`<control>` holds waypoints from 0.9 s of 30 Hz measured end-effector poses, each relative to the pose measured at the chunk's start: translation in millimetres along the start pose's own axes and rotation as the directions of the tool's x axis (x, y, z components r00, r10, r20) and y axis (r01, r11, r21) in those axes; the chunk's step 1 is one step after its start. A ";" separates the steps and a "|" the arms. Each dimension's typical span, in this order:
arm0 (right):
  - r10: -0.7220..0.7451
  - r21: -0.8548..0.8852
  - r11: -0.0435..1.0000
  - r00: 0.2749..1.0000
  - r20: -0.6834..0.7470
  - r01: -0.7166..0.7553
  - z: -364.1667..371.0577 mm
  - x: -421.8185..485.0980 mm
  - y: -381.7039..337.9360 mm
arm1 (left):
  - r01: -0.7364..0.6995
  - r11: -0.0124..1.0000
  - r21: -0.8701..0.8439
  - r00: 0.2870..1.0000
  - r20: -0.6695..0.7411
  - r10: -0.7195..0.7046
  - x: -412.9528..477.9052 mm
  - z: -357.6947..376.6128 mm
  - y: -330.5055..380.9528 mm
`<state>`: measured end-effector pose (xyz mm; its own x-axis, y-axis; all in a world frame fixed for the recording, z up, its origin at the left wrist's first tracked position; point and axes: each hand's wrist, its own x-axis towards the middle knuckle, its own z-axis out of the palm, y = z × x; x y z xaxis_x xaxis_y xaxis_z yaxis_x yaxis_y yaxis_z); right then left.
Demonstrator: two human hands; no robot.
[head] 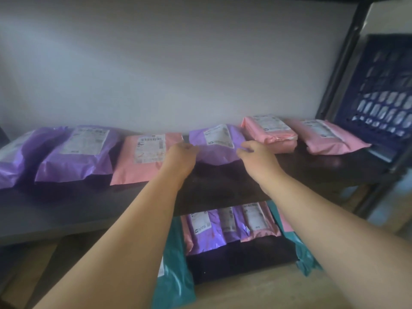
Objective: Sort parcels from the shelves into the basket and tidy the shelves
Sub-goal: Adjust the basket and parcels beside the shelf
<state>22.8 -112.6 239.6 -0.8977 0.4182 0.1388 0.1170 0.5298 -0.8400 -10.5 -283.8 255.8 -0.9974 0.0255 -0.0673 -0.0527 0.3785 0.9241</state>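
Observation:
A row of labelled plastic parcels lies on the dark upper shelf (223, 181). My left hand (180, 156) and my right hand (256, 157) both grip the near edge of a purple parcel (217, 141) in the middle of the row, one hand at each lower corner. Left of it lies a pink parcel (145, 155), then two purple parcels (82, 150). To the right, a pink stack (270, 132) and another pink parcel (327, 137) lie flat. A dark blue basket (379, 90) stands tilted at the far right of the shelf.
The lower shelf holds several purple and pink parcels (223, 226) flanked by teal parcels (176, 268). A black shelf post (347, 54) rises at the right. A pale wall backs the shelf. Wooden floor shows below.

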 end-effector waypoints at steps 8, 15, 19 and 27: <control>0.136 0.300 0.945 0.991 -0.009 -0.127 -4.0 -1.1 -9.1 | 0.003 0.961 -0.276 1.000 0.027 0.005 -4.3 3.2 5.0; 0.047 0.395 0.919 0.997 -0.056 -0.022 -20.1 -10.1 -27.7 | 0.184 0.848 -0.498 0.970 0.231 -0.075 -25.0 -7.9 14.6; 0.053 0.456 0.889 0.998 -0.016 -0.040 -32.8 -18.4 -32.3 | 0.126 0.835 -0.536 0.971 0.240 0.008 -27.4 -13.7 8.5; -0.013 0.456 0.878 0.945 0.326 -0.146 -50.0 -39.5 -35.4 | 0.035 0.909 -0.415 0.958 0.273 0.088 -32.1 -30.4 -6.3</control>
<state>75.4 -111.0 290.1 -0.9886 0.1479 -0.0292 0.0396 0.0677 -0.9969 20.4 -315.1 263.6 -0.9468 0.3102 -0.0857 -0.1028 -0.0392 0.9939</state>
